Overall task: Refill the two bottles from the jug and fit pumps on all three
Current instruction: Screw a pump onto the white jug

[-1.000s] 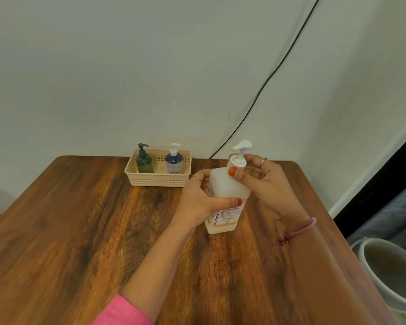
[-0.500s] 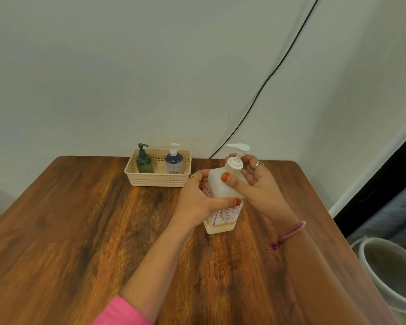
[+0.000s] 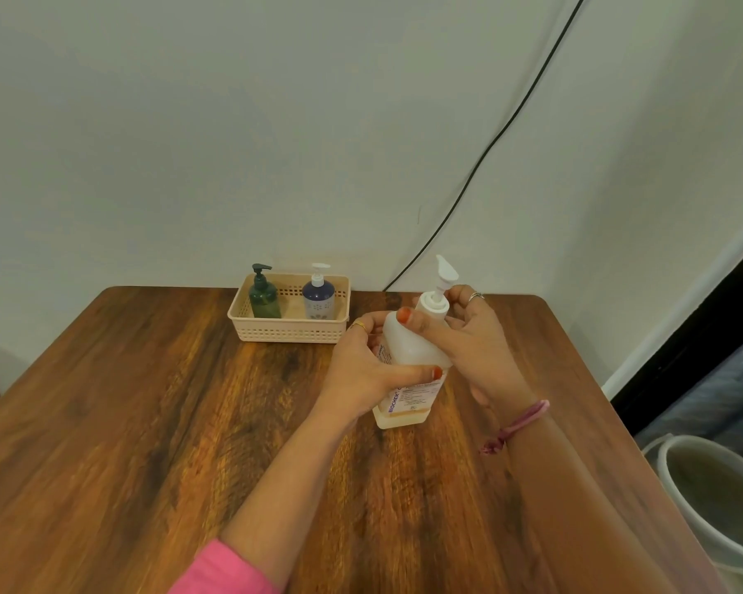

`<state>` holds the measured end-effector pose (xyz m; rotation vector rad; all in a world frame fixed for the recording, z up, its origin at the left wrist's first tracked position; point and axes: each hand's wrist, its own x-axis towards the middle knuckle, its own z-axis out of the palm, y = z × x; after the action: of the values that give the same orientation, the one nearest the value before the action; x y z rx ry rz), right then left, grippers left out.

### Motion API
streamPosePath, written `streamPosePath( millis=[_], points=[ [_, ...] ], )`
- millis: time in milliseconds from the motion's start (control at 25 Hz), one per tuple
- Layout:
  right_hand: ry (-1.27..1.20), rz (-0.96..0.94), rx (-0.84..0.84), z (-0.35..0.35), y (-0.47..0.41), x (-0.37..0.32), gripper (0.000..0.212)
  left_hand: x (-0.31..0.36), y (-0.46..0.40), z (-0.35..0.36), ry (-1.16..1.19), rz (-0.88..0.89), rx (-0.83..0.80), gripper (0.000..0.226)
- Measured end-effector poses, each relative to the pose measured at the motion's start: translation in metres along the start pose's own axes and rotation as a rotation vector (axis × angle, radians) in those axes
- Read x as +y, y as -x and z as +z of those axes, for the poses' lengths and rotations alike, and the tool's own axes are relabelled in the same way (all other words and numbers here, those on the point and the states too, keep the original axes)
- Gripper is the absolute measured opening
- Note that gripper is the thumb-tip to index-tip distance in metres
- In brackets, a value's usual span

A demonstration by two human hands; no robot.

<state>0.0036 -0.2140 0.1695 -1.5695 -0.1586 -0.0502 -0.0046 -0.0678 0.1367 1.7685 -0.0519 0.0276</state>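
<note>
The white translucent jug point(image 3: 410, 351) stands on the wooden table point(image 3: 146, 422), tilted slightly, with a little liquid at its bottom. My left hand point(image 3: 365, 370) grips its body from the left. A white pump point(image 3: 440, 289) sits in the jug's neck, its nozzle pointing up and away. My right hand point(image 3: 475, 340) holds the pump's collar, thumb on the near side. A green bottle point(image 3: 264, 293) with a dark pump and a blue bottle point(image 3: 318, 295) with a white pump stand in a beige basket point(image 3: 288, 332) at the back.
A black cable point(image 3: 490, 143) runs down the wall behind the table. A white bucket point(image 3: 717, 503) stands on the floor to the right of the table, beside a dark doorway.
The pump's nozzle has turned from pointing left to pointing away. My right hand has shifted its hold round the collar. The jug has stayed in place.
</note>
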Motion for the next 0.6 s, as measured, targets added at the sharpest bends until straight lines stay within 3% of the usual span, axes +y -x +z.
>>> streamPosePath(
  millis=[120,200,320,440,600],
  points=[
    [0.012,-0.002,-0.125,-0.003,0.001,0.001,0.064,-0.001,-0.002,0.000,-0.003,-0.015,-0.002,0.079],
    [-0.042,-0.017,-0.125,-0.003,0.002,0.004,0.053,0.000,-0.002,-0.002,-0.007,-0.010,0.003,0.079],
    [-0.106,-0.034,0.050,0.004,0.001,0.009,0.037,0.002,-0.001,-0.001,-0.011,0.008,0.006,0.077],
    [-0.115,-0.045,0.150,0.013,-0.002,0.012,0.042,0.002,0.001,0.000,-0.016,0.010,0.007,0.075],
    [-0.135,-0.026,-0.014,0.006,0.000,0.011,0.050,-0.002,0.000,-0.003,0.029,-0.030,0.029,0.076]
  ],
)
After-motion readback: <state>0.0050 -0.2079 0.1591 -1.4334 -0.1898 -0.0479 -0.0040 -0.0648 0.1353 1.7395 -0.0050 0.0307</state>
